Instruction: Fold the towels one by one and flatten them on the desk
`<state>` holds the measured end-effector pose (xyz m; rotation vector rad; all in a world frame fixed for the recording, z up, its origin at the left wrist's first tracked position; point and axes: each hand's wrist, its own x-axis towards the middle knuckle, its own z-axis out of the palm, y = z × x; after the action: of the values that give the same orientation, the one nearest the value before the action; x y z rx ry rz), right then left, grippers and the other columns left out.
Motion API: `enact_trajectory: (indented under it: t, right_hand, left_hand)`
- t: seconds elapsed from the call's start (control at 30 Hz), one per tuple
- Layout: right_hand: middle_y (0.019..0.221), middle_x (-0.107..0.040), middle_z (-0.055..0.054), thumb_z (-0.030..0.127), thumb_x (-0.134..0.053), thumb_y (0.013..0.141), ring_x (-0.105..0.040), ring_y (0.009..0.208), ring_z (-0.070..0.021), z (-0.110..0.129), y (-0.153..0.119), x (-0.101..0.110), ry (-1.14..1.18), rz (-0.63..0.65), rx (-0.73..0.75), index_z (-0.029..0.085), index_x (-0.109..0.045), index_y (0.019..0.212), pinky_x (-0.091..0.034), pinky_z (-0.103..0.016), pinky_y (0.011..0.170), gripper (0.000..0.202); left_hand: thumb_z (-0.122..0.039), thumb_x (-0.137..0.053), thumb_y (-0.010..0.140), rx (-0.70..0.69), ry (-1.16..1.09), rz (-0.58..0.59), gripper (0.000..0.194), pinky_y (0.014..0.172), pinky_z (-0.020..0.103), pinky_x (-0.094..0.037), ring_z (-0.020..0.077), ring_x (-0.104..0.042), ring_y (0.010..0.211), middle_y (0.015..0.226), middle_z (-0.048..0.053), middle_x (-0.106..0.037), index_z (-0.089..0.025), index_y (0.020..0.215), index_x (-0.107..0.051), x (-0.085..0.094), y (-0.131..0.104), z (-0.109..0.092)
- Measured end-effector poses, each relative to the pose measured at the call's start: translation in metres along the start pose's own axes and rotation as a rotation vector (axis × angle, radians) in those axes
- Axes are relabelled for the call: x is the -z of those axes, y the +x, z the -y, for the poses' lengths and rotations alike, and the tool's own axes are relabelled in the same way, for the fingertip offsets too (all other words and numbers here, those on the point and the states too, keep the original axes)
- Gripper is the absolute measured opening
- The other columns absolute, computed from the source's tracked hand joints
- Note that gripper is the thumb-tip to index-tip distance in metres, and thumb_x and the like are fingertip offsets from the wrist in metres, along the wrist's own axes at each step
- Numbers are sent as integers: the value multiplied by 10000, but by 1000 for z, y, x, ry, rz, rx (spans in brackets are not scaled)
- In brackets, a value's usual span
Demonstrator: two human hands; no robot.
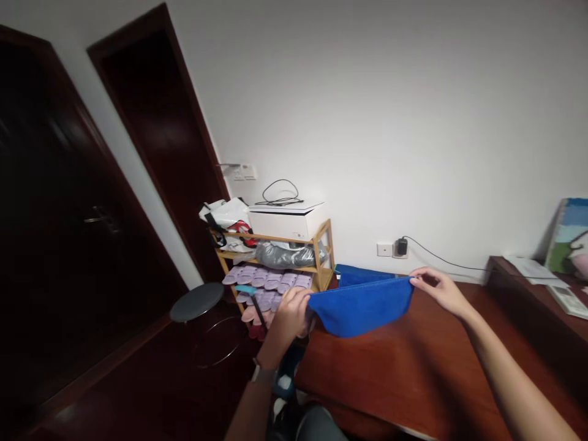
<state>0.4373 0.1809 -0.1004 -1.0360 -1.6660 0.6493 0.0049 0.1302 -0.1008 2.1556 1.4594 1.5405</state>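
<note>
A blue cloth (362, 309) with a stitched upper edge is stretched between my two hands above the reddish-brown wooden tabletop (367, 380). My left hand (294, 306) pinches its left top corner, fingers closed. At the opposite corner, my right hand (434, 288) grips the edge between thumb and fingertips. The lower part of the cloth hangs down in a narrow strip. Just behind it a second piece of blue cloth (367, 274) lies on the table near the wall, partly hidden by the held one.
Left of the table stands a wooden rack (316, 251) with lilac slippers (266, 278), a white box (285, 222) and bags. A round stool (197, 301) is farther left. A plugged-in charger (402, 246) trails a cable rightward to a raised shelf holding papers (528, 269) and a remote (567, 300).
</note>
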Motion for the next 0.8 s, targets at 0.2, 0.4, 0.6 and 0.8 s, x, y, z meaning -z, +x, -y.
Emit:
enact_trajectory:
  t: [0.2,0.4,0.6,0.8]
  right_hand:
    - [902,-782,-61,624,-812,779,-709,844,-221,48,-50,43,4,-424,61,215,-777,875,-594,-349,765,422]
    - [892,-792,-56,594,-839,758,-731,858,-228,65,-71,55,-14,-613,83,227,-790,865,-613,-354,778,385]
    - [884,-767,-44,506,-841,796,-709,834,-214,62,-94,50,10,-725,100,229,-778,887,-592,-334,749,298]
    - [864,-716,-38,388,-837,830,-673,830,-215,70,-107,41,-8,-980,334,228,-737,856,-552,-371,760,190]
  left_hand:
    - [-397,-844,771,53,-375,124,188,867,382,-607,297,-757,950,960,83,-812,-249,882,-811,0,54,-65]
    - [-455,-895,716,234,-550,120,324,864,365,-611,281,-758,951,986,88,-819,-214,918,-817,-19,59,-81]
    - [-497,-915,669,325,-769,-22,459,786,343,-600,231,-739,854,912,92,-804,-159,956,-795,-37,50,-87]
    - [-474,-921,666,348,-809,-175,418,680,288,-576,180,-723,732,831,52,-793,-176,927,-789,-40,36,-108]
